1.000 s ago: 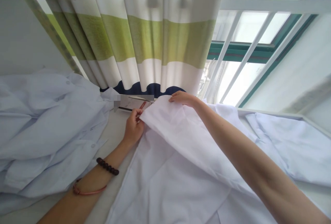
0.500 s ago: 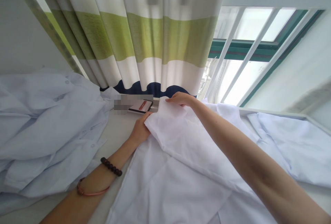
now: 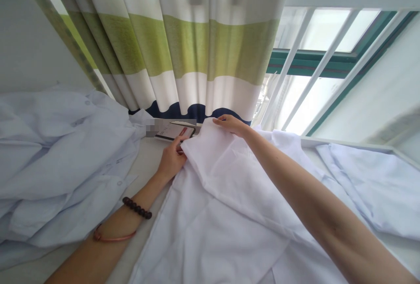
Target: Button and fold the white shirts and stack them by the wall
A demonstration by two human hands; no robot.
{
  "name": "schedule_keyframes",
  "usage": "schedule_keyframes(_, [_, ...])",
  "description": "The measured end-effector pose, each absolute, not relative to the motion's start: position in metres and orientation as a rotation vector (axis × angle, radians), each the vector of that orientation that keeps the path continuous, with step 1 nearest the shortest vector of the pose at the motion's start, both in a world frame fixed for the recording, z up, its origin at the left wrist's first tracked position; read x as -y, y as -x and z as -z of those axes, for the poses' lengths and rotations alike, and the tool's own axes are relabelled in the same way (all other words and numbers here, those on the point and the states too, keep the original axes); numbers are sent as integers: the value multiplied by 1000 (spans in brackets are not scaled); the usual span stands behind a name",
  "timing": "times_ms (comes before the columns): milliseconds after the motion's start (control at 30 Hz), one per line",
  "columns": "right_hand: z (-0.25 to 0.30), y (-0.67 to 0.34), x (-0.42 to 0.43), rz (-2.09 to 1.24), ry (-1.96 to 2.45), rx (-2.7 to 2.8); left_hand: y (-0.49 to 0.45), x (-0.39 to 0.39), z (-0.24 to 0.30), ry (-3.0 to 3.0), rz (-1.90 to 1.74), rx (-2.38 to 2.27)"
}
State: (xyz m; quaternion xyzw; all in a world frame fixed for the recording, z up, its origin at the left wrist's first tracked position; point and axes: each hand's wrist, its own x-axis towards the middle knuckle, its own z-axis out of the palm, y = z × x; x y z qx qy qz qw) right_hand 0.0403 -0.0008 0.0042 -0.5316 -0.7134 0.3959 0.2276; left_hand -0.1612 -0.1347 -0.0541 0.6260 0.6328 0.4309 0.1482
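On the pale surface [image 3: 146, 157], a white garment [image 3: 229, 214] reaches toward the far edge, where the left hand [image 3: 172, 159] and right hand [image 3: 229, 125] each pinch its upper layer, apparently straightening a fold, which seems to call for firm, even tension.

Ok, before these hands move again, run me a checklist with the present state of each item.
1. Left hand has hold of the white garment at its left corner: ok.
2. Right hand has hold of the garment's far edge: ok.
3. Held garment lies smooth: not ok; creases and a slanting fold run across it.
4. Rumpled white clothes on the left are apart from the held garment: ok; a strip of the pale surface shows between.
5. Smartphone is free of the left fingers: cannot tell; they overlap in view.
6. Folded white cloth on the right is apart from the held garment: cannot tell; the right forearm hides the boundary.
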Motion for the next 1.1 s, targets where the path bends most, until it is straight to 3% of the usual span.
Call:
schedule_keyframes(267, [-3,-77,21,-1376,1460,2080,167,135,53,-1962,-1074,-1935])
schedule_keyframes(533, [-3,-109,42,-830,1381,2306,168,141,45,-2371,-896,-2232])
schedule_keyframes(667, [-6,-135,64,-698,1468,2437,164,145,39,-2752,-923,-2078])
schedule_keyframes(767, [-13,-157,81,-849,1587,2486,161,148,33,-2973,-802,-1746])
schedule_keyframes(867, [-21,-185,96,-975,1748,2543,157,149,25,-2987,-560,-1406])
schedule_keyframes(1100, [-13,-232,132,-869,2118,2604,98,170,17,-2880,-409,-1285])
